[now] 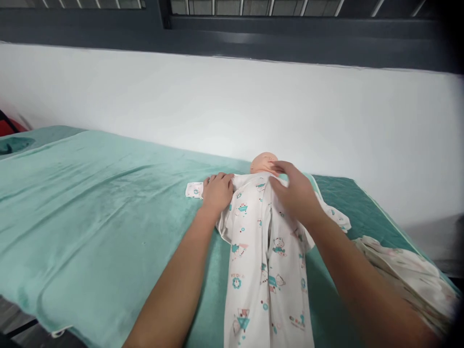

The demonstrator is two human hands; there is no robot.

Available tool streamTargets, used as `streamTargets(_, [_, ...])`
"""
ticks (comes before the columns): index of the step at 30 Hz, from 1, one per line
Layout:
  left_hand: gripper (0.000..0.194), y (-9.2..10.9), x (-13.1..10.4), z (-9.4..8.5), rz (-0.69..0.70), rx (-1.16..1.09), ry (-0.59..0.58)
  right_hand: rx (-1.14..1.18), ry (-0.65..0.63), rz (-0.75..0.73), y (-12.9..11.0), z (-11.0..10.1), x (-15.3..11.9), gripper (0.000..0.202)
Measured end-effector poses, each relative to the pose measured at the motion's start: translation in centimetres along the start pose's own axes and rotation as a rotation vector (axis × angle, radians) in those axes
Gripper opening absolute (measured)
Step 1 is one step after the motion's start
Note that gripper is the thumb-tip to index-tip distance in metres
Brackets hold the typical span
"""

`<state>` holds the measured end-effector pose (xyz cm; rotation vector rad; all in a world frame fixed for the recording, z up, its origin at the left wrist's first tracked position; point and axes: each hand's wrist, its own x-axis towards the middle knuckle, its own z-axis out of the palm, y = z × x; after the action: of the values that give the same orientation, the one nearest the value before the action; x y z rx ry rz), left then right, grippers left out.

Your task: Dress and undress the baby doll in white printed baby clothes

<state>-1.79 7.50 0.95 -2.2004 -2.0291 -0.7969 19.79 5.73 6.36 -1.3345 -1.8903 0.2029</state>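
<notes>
A baby doll (263, 162) lies on its back with its head toward the wall. White printed baby clothes (250, 232) cover its body and stretch toward the camera, with a gap down the front. My left hand (218, 192) rests palm down on the sleeve at the doll's shoulder on the left, fingers extended. Over the chest and neck on the right is my right hand (295, 191), its thumb and fingers apart near the collar, with nothing seen between them.
A green blanket (90, 217) covers the bed. Crumpled pale cloth (413, 270) lies at the right on a darker green quilted pad (344, 198). Behind the bed stands a white wall (181, 101) under a dark window frame. Something red shows at the far left.
</notes>
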Motion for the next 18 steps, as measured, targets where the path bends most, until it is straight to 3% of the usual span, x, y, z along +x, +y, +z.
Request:
streamTargets(3, [0.039, -0.2, 0.1, 0.0, 0.001, -0.015, 0.018, -0.232, -0.387, -0.145, -3.7, 2.9, 3.7, 0.036])
streamTargets(5, [0.036, -0.4, 0.1, 0.1, -0.018, -0.017, 0.029, -0.463, -0.648, -0.154, -5.3, 5.0, 5.5, 0.031])
streamTargets(6, [0.034, -0.5, 0.2, 0.2, -0.027, -0.014, 0.032, -0.515, -0.704, -0.151, -5.8, 6.0, 6.2, 0.030])
streamTargets(11, [0.027, -0.8, 0.4, 0.6, -0.052, 0.001, 0.041, -0.577, -0.839, -0.124, -6.3, 8.3, 7.8, 0.038])
streamTargets(14, [0.028, -0.8, 0.3, 0.4, -0.043, -0.042, 0.065, -0.551, -0.912, -0.140, -5.5, 7.7, 8.3, 0.043])
streamTargets(18, [0.035, -1.2, 0.0, 0.0, -0.012, -0.131, 0.136, -0.439, -0.888, -0.158, -3.7, 5.9, 8.7, 0.051])
